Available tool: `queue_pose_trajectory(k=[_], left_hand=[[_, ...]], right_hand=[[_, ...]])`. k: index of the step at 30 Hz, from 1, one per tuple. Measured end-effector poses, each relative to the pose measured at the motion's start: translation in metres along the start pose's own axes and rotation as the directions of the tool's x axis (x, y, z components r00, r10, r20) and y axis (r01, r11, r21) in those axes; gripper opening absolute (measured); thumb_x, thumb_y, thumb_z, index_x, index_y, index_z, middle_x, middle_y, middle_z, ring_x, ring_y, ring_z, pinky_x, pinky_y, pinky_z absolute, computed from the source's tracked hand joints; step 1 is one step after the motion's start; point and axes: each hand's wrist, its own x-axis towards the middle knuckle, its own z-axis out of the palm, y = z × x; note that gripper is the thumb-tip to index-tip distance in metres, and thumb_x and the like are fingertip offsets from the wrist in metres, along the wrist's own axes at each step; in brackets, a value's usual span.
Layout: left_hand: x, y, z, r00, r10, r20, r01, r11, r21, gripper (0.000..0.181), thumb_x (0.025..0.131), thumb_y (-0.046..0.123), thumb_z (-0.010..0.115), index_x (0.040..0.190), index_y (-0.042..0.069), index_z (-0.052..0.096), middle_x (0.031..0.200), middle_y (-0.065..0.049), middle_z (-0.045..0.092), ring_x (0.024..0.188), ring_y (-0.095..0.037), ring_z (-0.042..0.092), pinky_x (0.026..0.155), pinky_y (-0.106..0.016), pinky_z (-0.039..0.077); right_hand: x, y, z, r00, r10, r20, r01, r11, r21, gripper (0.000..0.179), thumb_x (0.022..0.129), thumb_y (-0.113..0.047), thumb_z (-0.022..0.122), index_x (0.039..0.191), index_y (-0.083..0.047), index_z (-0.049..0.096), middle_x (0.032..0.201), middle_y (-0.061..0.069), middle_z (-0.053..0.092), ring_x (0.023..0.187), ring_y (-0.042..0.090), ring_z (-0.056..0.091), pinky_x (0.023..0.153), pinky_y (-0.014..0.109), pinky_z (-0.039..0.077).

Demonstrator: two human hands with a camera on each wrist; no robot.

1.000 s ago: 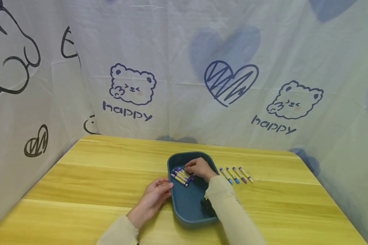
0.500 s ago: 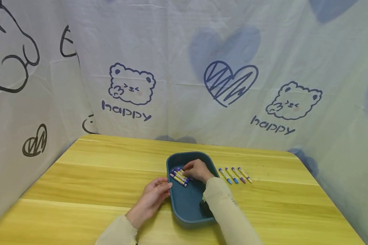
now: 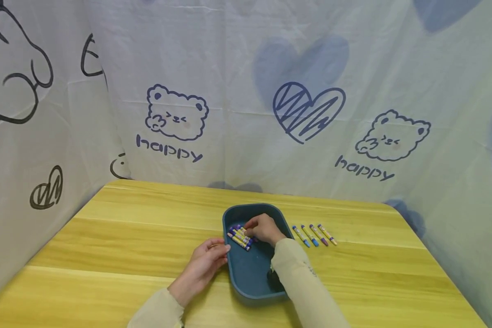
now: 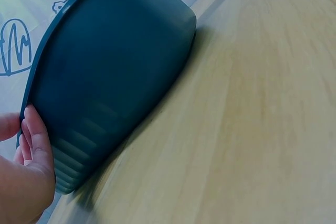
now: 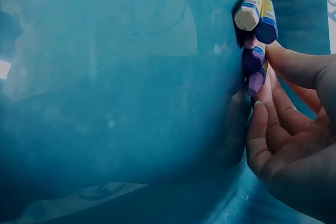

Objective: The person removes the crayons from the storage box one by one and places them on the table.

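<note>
A dark teal rectangular tub (image 3: pixel 249 269) with rounded corners stands on the table. My left hand (image 3: pixel 204 263) grips its left rim, with the thumb on one side of the wall and fingers on the other in the left wrist view. A small pile of crayons (image 3: pixel 239 240) with yellow, blue and purple wrappers lies inside against the left wall. Reaching over the right rim, my right hand (image 3: pixel 265 228) pinches a purple-ended crayon (image 5: pixel 255 84) at the pile, its thumb (image 5: pixel 294 64) on the near side. A white-ended crayon (image 5: pixel 248 17) sits beside it.
Outside the tub, to its right, several crayons (image 3: pixel 320 234) lie in a slanted row on the wood-grain table (image 3: pixel 147 218). A dark object (image 3: pixel 274 279) shows beneath the right sleeve. Printed cloth (image 3: pixel 238 150) hangs behind the table.
My right hand has shifted slightly left and down onto the crayon pile, then stayed there. The left hand keeps its grip on the rim.
</note>
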Motion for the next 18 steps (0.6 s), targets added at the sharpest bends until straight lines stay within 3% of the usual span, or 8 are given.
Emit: queue_pose_trajectory(k=[11, 18], left_hand=[[0.0005, 0.0011, 0.0003, 1.0, -0.013, -0.007, 0.013, 1.0, 0.002, 0.023, 0.091, -0.003, 0.058, 0.111, -0.005, 0.046, 0.084, -0.002, 0.056, 0.071, -0.011, 0.054, 0.066, -0.021, 0.05], [-0.0002, 0.0011, 0.0003, 1.0, -0.009, -0.004, 0.009, 1.0, -0.006, 0.024, 0.091, -0.004, 0.057, 0.112, -0.006, 0.046, 0.083, -0.002, 0.056, 0.071, -0.01, 0.054, 0.066, -0.021, 0.049]], right_hand=[[0.001, 0.0004, -0.0011, 1.0, 0.014, 0.008, -0.014, 1.0, 0.02, 0.012, 0.084, -0.003, 0.072, 0.095, 0.002, 0.074, 0.084, 0.007, 0.07, 0.06, 0.011, 0.058, 0.056, 0.026, 0.051], [0.0023, 0.0037, -0.0012, 0.999, -0.002, -0.032, 0.004, 0.999, 0.053, 0.011, 0.082, -0.003, 0.069, 0.092, 0.001, 0.074, 0.077, 0.005, 0.068, 0.053, 0.01, 0.054, 0.053, 0.026, 0.05]])
